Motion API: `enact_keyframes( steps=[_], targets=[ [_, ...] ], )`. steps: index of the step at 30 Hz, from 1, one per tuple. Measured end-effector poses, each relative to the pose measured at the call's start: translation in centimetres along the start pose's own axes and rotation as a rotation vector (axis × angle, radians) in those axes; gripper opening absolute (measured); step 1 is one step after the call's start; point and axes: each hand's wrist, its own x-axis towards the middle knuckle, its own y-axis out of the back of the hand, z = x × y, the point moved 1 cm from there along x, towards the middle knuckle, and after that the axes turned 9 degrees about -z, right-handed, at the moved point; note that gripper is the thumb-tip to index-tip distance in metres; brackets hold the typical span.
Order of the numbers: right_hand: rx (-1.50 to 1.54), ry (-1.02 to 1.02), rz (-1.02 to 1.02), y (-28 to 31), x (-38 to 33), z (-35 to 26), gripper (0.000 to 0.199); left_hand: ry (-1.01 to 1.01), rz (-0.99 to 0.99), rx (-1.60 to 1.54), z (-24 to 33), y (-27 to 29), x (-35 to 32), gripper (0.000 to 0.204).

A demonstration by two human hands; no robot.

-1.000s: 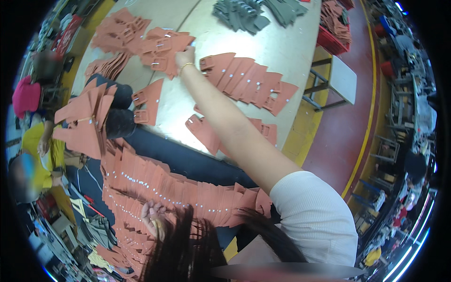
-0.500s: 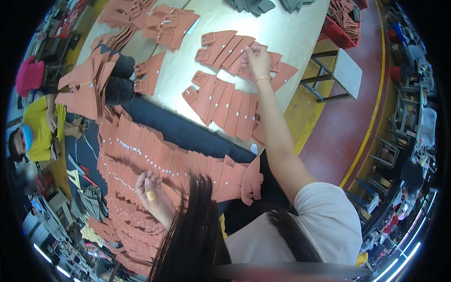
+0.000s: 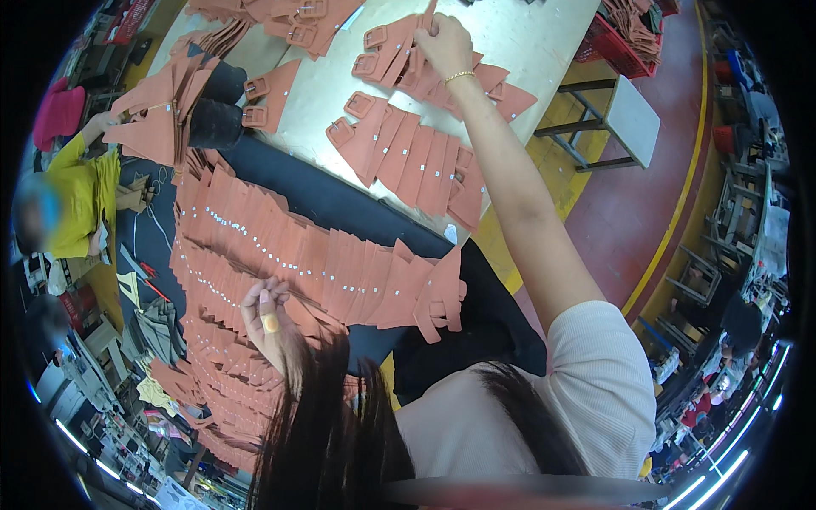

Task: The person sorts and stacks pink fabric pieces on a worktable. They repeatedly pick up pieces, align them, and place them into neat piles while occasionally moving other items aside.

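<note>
My right hand (image 3: pixel 444 47) reaches over the pale table, its fingers closed on a terracotta belt piece (image 3: pixel 429 14) lifted edge-on. Under and beside it lies a fanned row of similar buckled pieces (image 3: pixel 387 49) with small white tags. A second fanned row (image 3: pixel 408 153) lies closer to me. Loosely curled, with slightly parted fingers, my left hand (image 3: pixel 270 321) hovers by the long overlapping rows of tagged terracotta pieces (image 3: pixel 297 255). A tan bandage is on one digit, and nothing shows in that hand. My hair hides part of its wrist.
A terracotta bundle (image 3: pixel 161 110) rests beside black rolls (image 3: pixel 217 123) at left. Next to it, a person in a yellow top (image 3: pixel 85 200) stretches an arm toward the bundle. A small white-topped stool (image 3: pixel 631 123) and a red crate (image 3: pixel 616 47) stand to the right.
My right hand has moved farther away and up from the row, raising a belt piece. My left hand has shifted slightly. The person at left has extended an arm toward the bundle.
</note>
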Motion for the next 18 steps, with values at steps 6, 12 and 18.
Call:
enact_keyframes(
  steps=[6,12,18],
  targets=[
    [0.38,-0.139,-0.205,5.5,-3.5,-1.5,0.026,0.043,-0.003,0.069,-0.3,-0.9,-0.4,0.017],
    [1.241,-0.492,-0.443,0.3,-15.1,-2.1,0.018,0.07,0.019,0.097,0.4,-1.9,0.2,0.017],
    [0.588,-0.609,-0.403,-2.8,-19.3,-0.9,0.02,0.035,0.064,0.389,1.7,0.8,1.2,0.018]
  ],
)
